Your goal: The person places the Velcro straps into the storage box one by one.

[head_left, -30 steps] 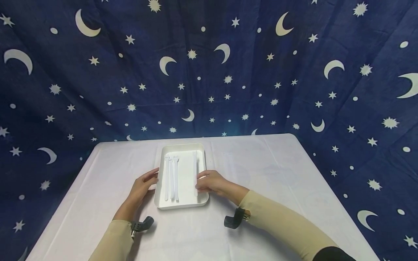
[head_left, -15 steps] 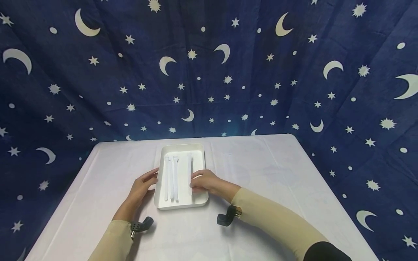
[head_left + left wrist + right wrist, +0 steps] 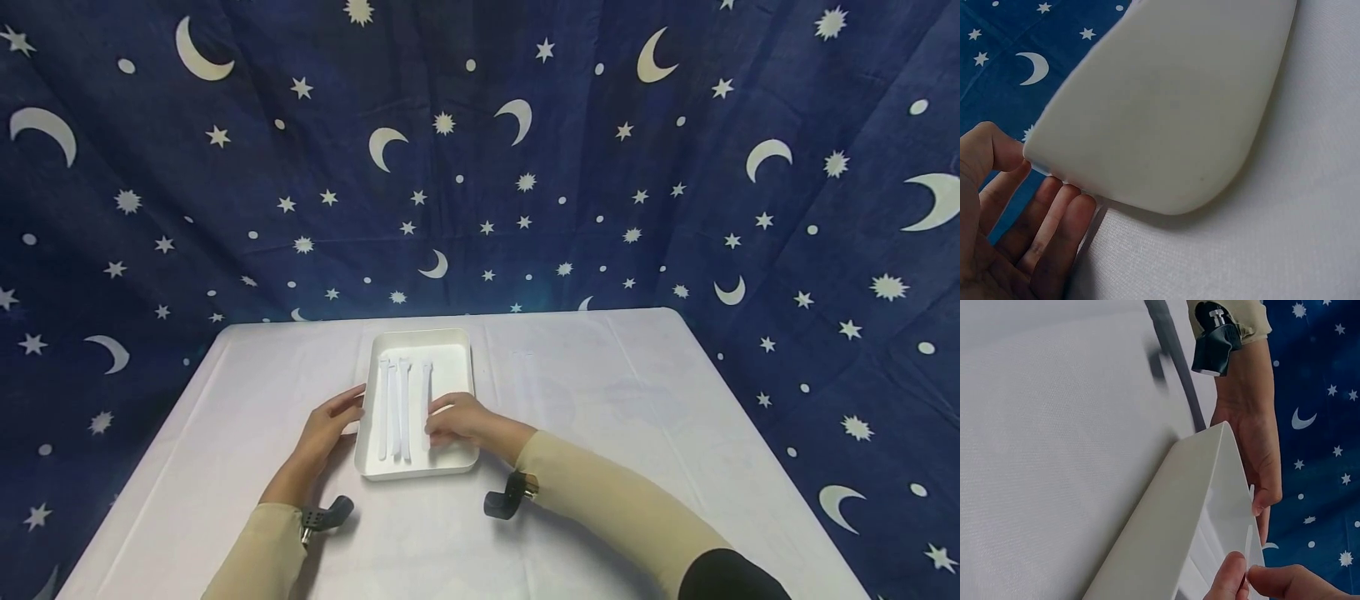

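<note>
A table with rounded far corners was covered by a white cloth — lightly creased and softly lit. It was bounded at the rear and on both sides by a dark-blue fabric backdrop, printed with pale crescents, stars and dots. Folds were visible in the backdrop, and a faint teal tint was seen near its base.

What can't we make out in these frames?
- Inside of the white tray, left wrist view: hidden behind its outer side.
- Held white stick, right wrist view: gripped stretch hidden by the fingers.
- Right hand, right wrist view: rest cut off by the bottom edge.
- Three other white sticks, head view: any fine markings too small to read.
</note>
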The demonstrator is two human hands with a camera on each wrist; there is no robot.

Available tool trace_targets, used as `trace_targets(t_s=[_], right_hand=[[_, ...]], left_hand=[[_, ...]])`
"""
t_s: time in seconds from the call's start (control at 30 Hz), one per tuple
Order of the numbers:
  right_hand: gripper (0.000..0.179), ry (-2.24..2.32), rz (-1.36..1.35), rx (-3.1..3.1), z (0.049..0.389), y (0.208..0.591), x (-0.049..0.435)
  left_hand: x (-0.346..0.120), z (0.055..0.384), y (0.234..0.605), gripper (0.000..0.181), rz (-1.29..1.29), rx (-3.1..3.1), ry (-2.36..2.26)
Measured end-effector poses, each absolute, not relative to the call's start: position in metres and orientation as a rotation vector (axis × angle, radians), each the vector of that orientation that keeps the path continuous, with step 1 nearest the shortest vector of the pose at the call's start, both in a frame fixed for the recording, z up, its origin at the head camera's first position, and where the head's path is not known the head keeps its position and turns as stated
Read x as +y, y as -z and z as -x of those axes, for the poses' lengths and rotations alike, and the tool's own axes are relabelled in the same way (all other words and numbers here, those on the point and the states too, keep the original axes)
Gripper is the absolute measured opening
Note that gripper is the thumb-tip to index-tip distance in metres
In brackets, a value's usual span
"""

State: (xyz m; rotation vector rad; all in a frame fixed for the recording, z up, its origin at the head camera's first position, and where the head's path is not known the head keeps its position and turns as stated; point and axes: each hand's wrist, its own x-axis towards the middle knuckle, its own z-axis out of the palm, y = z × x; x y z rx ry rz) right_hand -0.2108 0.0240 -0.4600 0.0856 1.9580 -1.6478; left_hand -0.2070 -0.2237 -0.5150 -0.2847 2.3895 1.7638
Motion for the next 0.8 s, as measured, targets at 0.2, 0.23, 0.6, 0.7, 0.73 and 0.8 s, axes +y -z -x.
trace_targets(t_s=[0.2, 0.23, 0.6, 0.7, 0.73, 0.8], right_hand=[[0.043, 1.642, -0.097, 1.95, 0.213, 0.462, 0.018], [0.043, 1.637, -0.097, 1.953, 0.214, 0.462, 0.018], [0.039, 1.589, -0.107, 1.982, 0.214, 0.467, 0.01], [0.038, 1.609, -0.11, 1.966, 0.213, 0.469, 0.009], [0.037, 1.619, -0.113, 1.954, 0.214, 0.469, 0.008], [0.036, 1.636, -0.116, 1.93, 0.214, 0.47, 0.007]], left_hand=[[-0.225, 0.207, 0.514, 0.058, 0.269, 2.395, -1.766], [-0.225, 0.207, 0.514, 0.058, 0.27, 2.398, -1.76], [-0.225, 0.207, 0.514, 0.059, 0.272, 2.393, -1.757], [-0.226, 0.207, 0.515, 0.059, 0.276, 2.393, -1.758], [-0.226, 0.207, 0.515, 0.059, 0.276, 2.397, -1.752], [-0.226, 0.207, 0.515, 0.058, 0.276, 2.396, -1.759]])
